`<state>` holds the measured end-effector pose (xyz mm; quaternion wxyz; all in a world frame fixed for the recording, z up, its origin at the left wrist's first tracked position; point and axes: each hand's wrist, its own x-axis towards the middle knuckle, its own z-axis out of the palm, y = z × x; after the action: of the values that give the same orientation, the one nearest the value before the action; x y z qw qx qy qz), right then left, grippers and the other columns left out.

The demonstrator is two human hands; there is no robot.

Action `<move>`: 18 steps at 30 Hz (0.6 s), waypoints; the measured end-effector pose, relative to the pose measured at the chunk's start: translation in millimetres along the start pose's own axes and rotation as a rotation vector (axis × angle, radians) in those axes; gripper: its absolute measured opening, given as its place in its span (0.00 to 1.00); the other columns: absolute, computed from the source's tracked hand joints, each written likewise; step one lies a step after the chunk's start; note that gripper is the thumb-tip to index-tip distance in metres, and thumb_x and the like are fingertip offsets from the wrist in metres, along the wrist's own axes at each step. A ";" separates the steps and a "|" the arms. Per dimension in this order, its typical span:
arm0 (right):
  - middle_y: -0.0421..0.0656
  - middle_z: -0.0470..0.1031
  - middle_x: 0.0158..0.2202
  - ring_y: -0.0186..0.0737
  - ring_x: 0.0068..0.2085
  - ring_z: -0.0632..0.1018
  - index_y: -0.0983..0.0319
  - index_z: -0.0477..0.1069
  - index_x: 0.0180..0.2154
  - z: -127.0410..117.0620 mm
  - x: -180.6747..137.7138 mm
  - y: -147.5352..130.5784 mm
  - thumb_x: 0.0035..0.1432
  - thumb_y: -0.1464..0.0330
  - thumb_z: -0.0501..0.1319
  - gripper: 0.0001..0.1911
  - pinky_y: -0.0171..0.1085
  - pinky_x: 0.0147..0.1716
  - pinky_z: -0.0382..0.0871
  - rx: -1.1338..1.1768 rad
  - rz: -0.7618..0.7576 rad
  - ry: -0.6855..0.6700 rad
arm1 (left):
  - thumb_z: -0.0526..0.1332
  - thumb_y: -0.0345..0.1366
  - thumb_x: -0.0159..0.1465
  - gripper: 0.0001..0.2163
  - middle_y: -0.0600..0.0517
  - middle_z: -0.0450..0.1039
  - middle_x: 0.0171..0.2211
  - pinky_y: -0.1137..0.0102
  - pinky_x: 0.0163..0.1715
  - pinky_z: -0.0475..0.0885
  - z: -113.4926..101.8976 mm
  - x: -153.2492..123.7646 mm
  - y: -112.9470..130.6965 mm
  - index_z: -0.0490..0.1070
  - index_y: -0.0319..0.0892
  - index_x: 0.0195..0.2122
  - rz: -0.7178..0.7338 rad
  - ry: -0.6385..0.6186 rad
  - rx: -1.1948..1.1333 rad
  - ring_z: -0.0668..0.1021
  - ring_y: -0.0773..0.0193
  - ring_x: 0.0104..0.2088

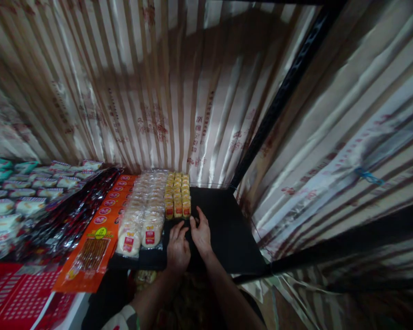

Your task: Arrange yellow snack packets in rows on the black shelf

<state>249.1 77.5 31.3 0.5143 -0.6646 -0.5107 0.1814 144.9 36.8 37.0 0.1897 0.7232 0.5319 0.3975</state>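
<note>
My left hand (177,247) lies flat on the black shelf (227,229), fingers stretched forward just in front of the rows of small yellow snack packs (177,195). My right hand (201,230) rests beside it, fingers spread and touching the shelf right under the nearest yellow packs. Neither hand holds anything that I can see. To the left of the yellow packs stand rows of round white cakes in clear wrappers (144,215).
Orange packets (101,229), black-and-red packets (72,215) and white-and-green bags (17,197) fill the shelf to the left. Red boxes (13,293) sit at the lower left. Striped plastic sheeting (158,91) hangs behind and to the right. A black shelf post (282,91) rises diagonally.
</note>
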 end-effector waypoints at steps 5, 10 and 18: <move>0.52 0.72 0.47 0.40 0.45 0.75 0.65 0.65 0.49 -22.2 -60.7 -14.8 0.58 0.62 0.51 0.20 0.39 0.42 0.71 0.200 0.054 0.010 | 0.46 0.24 0.56 0.15 0.47 0.73 0.38 0.64 0.44 0.70 -25.3 -38.9 15.4 0.71 0.41 0.35 0.059 -0.077 -0.118 0.72 0.61 0.42; 0.47 0.77 0.38 0.39 0.39 0.77 0.61 0.70 0.41 -33.4 -136.8 -20.7 0.59 0.61 0.50 0.16 0.38 0.40 0.71 0.156 0.101 -0.100 | 0.47 0.29 0.60 0.14 0.46 0.73 0.38 0.65 0.45 0.70 -41.9 -104.4 -0.5 0.73 0.41 0.37 0.078 -0.224 -0.199 0.73 0.62 0.42; 0.48 0.76 0.42 0.46 0.44 0.76 0.61 0.73 0.42 -8.5 -189.7 19.8 0.54 0.70 0.49 0.17 0.44 0.47 0.68 -0.262 0.051 -0.373 | 0.49 0.25 0.53 0.19 0.44 0.73 0.45 0.65 0.48 0.68 -50.0 -148.9 -41.3 0.72 0.40 0.43 -0.413 -0.379 0.017 0.74 0.60 0.45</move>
<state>187.0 -90.0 -36.4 0.3158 -0.6933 -0.5991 0.2462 62.9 -92.7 -16.8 0.3565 0.6625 0.6264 0.2038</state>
